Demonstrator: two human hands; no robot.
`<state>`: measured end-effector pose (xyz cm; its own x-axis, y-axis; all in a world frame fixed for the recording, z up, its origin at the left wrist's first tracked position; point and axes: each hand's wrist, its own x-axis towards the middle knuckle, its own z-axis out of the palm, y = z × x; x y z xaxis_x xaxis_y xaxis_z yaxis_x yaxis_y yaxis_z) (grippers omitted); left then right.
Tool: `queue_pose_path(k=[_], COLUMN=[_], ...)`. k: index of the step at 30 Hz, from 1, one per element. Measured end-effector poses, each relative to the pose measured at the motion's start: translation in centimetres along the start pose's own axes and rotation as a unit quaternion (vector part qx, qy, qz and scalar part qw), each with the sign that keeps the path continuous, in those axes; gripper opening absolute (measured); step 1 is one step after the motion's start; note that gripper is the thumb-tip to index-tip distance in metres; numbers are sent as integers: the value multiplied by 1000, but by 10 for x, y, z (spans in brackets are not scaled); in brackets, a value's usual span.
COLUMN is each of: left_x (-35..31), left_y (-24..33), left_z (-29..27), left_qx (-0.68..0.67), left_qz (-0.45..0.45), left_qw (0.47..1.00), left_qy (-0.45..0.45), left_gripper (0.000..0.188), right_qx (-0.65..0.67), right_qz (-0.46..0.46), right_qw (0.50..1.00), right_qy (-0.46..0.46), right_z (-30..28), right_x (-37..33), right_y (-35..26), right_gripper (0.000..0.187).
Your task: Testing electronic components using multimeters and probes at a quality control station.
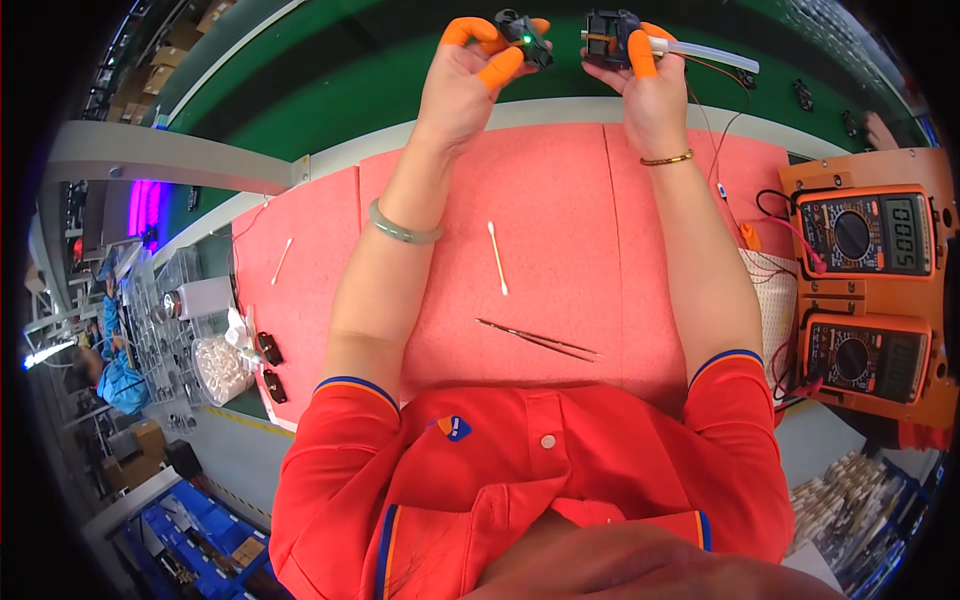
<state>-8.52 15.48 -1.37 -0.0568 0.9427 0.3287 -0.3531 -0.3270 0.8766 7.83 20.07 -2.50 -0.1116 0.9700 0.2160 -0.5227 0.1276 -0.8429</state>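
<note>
My left hand [470, 75], with orange finger cots on its fingertips, grips a small black electronic device [536, 54] that shows a lit green light. Close by on the right, my right hand [648, 80] is closed on a black boxy fixture [605, 40] and a translucent white tube [715, 53] that sticks out to the right. Thin wires run down from it past my right wrist. Both hands are over the green conveyor surface, beyond the pink mat. How the fingers sit behind each thing is partly hidden.
On the pink mat [560, 220] lie two cotton swabs [498, 258] [282, 261] and dark tweezers [538, 339]. Two orange multimeters [866, 232] [866, 358] stand at the right. A tub of white swabs [222, 368] and small black parts [270, 348] are at the left. More black parts [803, 95] sit on the green conveyor [370, 95].
</note>
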Motion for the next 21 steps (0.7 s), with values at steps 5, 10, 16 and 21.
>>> queue_pose_path(k=[5, 10, 16, 21], left_x=[-6, -5, 16, 35], left_y=[12, 15, -15, -37], left_z=[18, 19, 4, -15], left_qx=[-34, -183, -16, 653], left_qz=[-22, -98, -156, -16], left_qw=[997, 977, 987, 756], left_qy=[-63, -52, 32, 39], left_gripper=[32, 33, 34, 37], right_qx=[-96, -26, 16, 14], right_qz=[-2, 51, 56, 43], right_qw=[995, 998, 998, 999], right_qy=[-6, 31, 25, 23], right_z=[-11, -21, -22, -21], right_x=[5, 10, 9, 7], right_y=[9, 15, 17, 13], right_gripper=[24, 25, 26, 26])
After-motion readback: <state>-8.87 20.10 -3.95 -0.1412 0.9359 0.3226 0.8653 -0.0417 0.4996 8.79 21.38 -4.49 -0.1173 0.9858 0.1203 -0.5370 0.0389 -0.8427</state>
